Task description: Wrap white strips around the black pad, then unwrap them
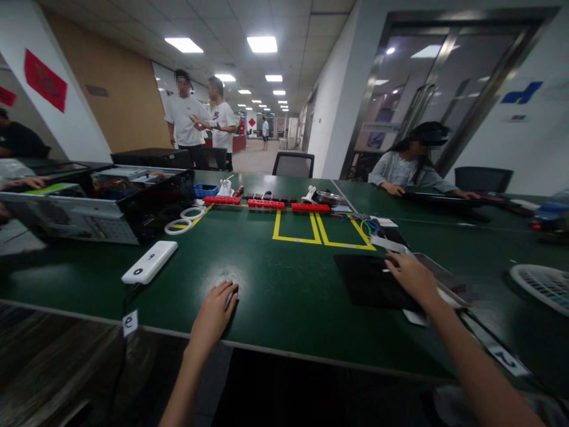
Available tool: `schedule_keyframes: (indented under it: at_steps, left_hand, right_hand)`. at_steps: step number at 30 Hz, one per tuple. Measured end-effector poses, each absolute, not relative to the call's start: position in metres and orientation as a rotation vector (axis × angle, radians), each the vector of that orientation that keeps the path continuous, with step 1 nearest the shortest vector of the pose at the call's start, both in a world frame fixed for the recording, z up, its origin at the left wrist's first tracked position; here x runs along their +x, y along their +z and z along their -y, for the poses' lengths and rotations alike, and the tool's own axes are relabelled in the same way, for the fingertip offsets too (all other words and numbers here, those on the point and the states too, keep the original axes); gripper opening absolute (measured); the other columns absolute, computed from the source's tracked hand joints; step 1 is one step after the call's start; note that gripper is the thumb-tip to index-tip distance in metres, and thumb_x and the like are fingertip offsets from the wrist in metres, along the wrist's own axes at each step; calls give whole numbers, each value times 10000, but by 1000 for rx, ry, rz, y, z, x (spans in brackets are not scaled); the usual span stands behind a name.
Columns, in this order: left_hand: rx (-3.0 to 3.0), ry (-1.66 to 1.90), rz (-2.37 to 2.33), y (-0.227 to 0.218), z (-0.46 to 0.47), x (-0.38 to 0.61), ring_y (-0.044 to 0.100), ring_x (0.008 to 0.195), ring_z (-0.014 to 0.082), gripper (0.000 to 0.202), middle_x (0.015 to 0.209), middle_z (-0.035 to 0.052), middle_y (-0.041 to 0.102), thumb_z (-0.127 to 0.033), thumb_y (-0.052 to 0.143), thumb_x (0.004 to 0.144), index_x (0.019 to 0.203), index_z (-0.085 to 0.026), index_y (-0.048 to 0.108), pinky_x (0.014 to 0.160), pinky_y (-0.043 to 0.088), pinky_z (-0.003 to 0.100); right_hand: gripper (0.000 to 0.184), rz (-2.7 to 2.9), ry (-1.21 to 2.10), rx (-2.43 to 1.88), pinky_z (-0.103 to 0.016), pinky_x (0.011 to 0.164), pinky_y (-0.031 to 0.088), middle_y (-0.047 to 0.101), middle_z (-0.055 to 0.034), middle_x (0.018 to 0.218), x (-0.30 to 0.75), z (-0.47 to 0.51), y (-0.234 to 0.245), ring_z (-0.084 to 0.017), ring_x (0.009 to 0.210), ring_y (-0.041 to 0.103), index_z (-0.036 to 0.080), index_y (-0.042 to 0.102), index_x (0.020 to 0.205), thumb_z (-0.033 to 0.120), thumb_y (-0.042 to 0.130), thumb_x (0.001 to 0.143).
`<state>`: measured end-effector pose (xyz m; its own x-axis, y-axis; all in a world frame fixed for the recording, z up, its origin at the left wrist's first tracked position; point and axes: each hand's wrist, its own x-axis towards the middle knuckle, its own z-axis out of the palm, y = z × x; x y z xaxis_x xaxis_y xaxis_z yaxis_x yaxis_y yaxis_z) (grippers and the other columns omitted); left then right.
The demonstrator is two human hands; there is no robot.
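Note:
My left hand [217, 305] rests near the front edge of the green table [275, 308], its fingers curled over a dark rounded thing [233, 295]. Most of that thing is covered by the hand; it looks like a computer mouse. On the right, my right hand [412, 277] has its fingers closed at the right edge of a thin black mouse pad [362, 279], which lies on the table. The fingertips of this hand are partly hidden. Close to the right hand lie a white strip [389, 244] and a flat device with a pale rim [440, 276].
An opened computer case [146, 204] stands at left, near white rings [178, 227] and a white power bank [150, 263]. Red strips [265, 204] line the back, behind yellow tape outlines [297, 240]. Coloured wires [368, 224] and a white fan grille [540, 286] lie right. A person [411, 166] sits opposite.

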<state>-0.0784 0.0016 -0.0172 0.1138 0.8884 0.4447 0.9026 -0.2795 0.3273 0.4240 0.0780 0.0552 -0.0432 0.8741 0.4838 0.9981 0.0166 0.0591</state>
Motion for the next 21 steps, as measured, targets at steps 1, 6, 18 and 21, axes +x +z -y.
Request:
schedule_keyframes:
  at_steps: [1,6,18,21]
  left_hand:
    - [-2329,-898,1872,-17,-2,-79,531,1184,234,343,1215,111,622,-310,408,919,1146,-156,614,1052,352,430]
    - [-2333,-905,1878,-17,-2,-79,528,1189,229,332,1222,104,618,-306,423,913,1140,-163,619,1051,354,422]
    - [-2311,-884,1889,-16,0,-77,531,1183,226,336,1227,93,615,-312,410,915,1145,-175,614,1047,356,411]
    - [-2303,-893,1885,-17,-1,-78,536,1177,227,335,1225,95,616,-316,420,908,1144,-178,616,1048,355,411]
  right_hand:
    - [362,2058,-531,-1867,-381,780,458,661,-135,1008,421,-78,48,-248,904,612,140,639,1020,320,373,852]
    - [419,2310,-554,-1738,-480,949,377,658,-156,1070,412,-72,19,-263,1024,586,112,628,1063,321,322,867]
    - [468,2472,-767,-1839,-710,978,85,599,-147,1197,392,-54,23,-348,1272,354,162,562,1226,385,304,906]
    - [499,2536,-751,-1761,-608,1028,184,578,-201,1204,357,-50,25,-336,1266,366,66,550,1231,372,317,912]
